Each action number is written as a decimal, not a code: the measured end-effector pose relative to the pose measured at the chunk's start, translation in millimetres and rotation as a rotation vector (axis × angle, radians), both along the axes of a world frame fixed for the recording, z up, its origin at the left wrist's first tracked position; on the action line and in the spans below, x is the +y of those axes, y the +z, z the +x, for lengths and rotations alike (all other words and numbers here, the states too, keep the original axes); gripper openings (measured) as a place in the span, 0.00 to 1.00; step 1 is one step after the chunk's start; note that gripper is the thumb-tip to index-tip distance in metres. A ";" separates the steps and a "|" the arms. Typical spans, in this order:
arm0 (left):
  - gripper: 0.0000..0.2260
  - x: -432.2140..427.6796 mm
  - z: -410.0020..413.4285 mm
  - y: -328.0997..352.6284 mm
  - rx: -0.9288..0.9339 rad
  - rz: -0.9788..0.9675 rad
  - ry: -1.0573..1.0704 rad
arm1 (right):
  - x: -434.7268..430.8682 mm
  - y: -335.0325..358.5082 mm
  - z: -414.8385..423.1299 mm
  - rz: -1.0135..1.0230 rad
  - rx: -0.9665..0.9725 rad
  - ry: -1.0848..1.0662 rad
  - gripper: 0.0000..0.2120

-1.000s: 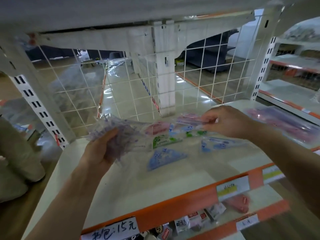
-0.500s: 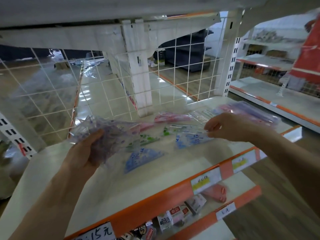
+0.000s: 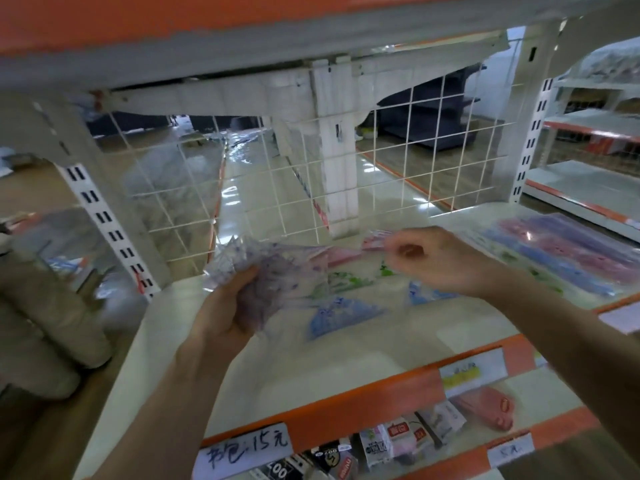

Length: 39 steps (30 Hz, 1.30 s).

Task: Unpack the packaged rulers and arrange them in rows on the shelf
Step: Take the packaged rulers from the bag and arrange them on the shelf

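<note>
Ruler packs (image 3: pixel 282 271) | gripped by left hand (image 3: pixel 221 315) | right hand (image 3: pixel 437 262) seemingly pinches end

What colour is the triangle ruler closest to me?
The triangle ruler is blue; the head view shows it best.

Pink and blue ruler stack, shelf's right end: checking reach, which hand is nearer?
Right. The right hand is just left of the ruler stack; the left hand is farther left.

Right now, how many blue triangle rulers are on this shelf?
2. One blue triangle mid-shelf beside the left hand's bundle; one partly under the right hand. More may be hidden.
</note>
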<state>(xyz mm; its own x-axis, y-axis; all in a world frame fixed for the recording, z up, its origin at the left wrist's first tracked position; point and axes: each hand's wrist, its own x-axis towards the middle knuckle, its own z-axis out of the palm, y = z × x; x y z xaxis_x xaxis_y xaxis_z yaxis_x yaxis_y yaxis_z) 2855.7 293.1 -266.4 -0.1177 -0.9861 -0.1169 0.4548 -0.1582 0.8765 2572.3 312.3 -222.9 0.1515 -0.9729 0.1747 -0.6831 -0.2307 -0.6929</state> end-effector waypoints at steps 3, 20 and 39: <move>0.18 14.3 11.8 6.2 -0.002 -0.059 0.013 | -11.4 -1.6 55.5 0.229 -0.384 0.038 0.07; 0.08 50.8 84.0 -4.7 -0.046 0.112 0.250 | -43.8 -14.5 168.9 0.343 -0.478 0.229 0.07; 0.07 41.7 100.2 -16.6 0.261 0.092 0.358 | -33.2 -8.4 198.1 0.453 -0.585 0.317 0.04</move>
<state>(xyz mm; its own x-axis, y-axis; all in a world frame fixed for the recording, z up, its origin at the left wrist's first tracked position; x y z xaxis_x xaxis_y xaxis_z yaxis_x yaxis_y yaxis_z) 2955.9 334.8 -282.9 0.1922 -0.9569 -0.2178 0.6987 -0.0224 0.7151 2770.4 279.1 -231.3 0.4383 -0.8943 -0.0902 -0.1298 0.0363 -0.9909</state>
